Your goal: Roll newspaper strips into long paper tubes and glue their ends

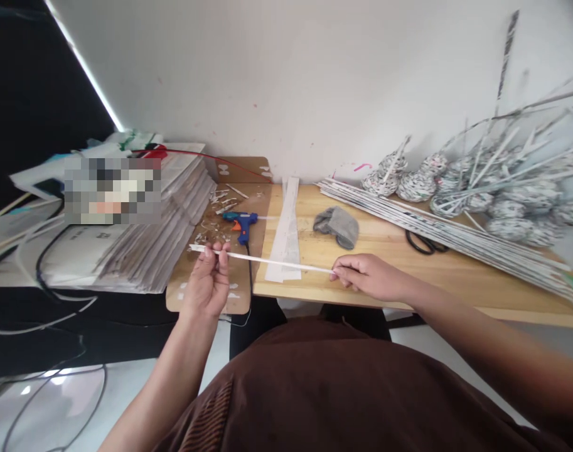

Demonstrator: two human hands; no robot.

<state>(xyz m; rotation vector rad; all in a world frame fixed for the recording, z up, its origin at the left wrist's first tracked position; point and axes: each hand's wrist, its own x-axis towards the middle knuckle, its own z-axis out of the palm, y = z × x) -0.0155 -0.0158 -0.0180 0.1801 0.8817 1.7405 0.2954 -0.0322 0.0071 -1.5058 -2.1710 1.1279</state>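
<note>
A thin white paper stick (277,262) stretches between my two hands above the table's front part. My left hand (211,279) pinches it near its left end, which is slightly wider and sticks out past the fingers. My right hand (361,275) grips the right end between thumb and fingers. Beneath the stick lie long white paper strips (290,229), partly crossed over each other. A blue glue gun (243,227) with an orange trigger rests on a brown board, just beyond my left hand. The grey cloth (337,226) lies beyond my right hand.
Tall stacks of paper (140,251) stand at the left, with cables over them. Along the right runs a bundle of long paper sticks (446,232), with black-handled scissors (425,243) partly under it. Woven paper pieces (418,183) sit by the wall. Scraps litter the brown board (241,276).
</note>
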